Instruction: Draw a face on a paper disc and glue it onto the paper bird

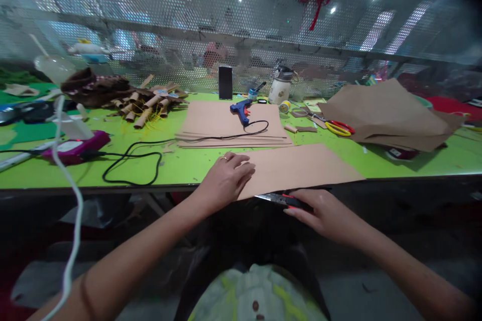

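A sheet of brown kraft paper lies along the front of the green table, its near edge jutting past the table edge. My left hand is over the left end of this sheet, fingers bent together and gripping it; the thumb is mostly hidden. Below the near edge, my right hand is closed around a black and red utility knife. The knife's blade points left and touches or nearly touches the paper's edge.
A blue glue gun rests on stacked brown sheets, its black cord running left to a purple power strip. Scissors lie near a large brown paper pile. Rolled paper tubes and a bottle stand behind.
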The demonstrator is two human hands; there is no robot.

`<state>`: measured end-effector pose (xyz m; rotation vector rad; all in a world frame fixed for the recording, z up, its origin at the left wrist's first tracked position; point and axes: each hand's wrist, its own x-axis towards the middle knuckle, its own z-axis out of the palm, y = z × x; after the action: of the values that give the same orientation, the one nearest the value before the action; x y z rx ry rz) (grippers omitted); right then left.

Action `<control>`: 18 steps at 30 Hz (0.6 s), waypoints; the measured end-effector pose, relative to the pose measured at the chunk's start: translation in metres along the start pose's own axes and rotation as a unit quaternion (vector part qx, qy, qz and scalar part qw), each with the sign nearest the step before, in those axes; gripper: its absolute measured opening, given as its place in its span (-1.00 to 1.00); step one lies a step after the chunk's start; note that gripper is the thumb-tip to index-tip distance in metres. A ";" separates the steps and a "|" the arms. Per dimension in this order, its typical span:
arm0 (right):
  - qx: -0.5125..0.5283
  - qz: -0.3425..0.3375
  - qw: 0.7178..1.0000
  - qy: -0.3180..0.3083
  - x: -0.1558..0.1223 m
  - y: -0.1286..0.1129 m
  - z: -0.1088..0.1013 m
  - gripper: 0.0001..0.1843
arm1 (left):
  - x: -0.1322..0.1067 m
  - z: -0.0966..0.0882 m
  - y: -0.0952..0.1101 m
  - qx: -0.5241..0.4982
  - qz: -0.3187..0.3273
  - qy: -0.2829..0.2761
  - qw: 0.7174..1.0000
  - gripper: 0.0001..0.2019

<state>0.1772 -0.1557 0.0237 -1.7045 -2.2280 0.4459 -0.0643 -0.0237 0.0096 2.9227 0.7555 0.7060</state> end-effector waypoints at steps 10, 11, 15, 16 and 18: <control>0.044 0.011 0.999 0.021 -0.006 -0.002 0.018 -0.68 | 0.007 -0.005 -0.012 0.060 -0.117 -0.016 0.991 -0.40; 0.047 0.012 0.999 0.021 -0.006 -0.002 0.019 -0.69 | 0.008 -0.006 -0.012 0.057 -0.120 -0.017 0.991 -0.37; 0.053 0.016 0.998 0.020 -0.008 0.000 0.022 -0.69 | 0.015 -0.010 -0.012 0.023 -0.127 -0.015 0.992 -0.27; 0.055 0.016 0.998 0.021 -0.008 0.000 0.022 -0.69 | 0.016 -0.010 -0.012 0.009 -0.127 -0.013 0.992 -0.24; 0.056 0.015 0.998 0.023 -0.009 0.000 0.023 -0.68 | 0.019 -0.010 -0.012 -0.019 -0.127 -0.005 0.992 -0.26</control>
<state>0.1698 -0.1657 0.0021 -1.6764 -2.1051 0.5234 -0.0597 -0.0046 0.0247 2.7238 1.0739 0.6730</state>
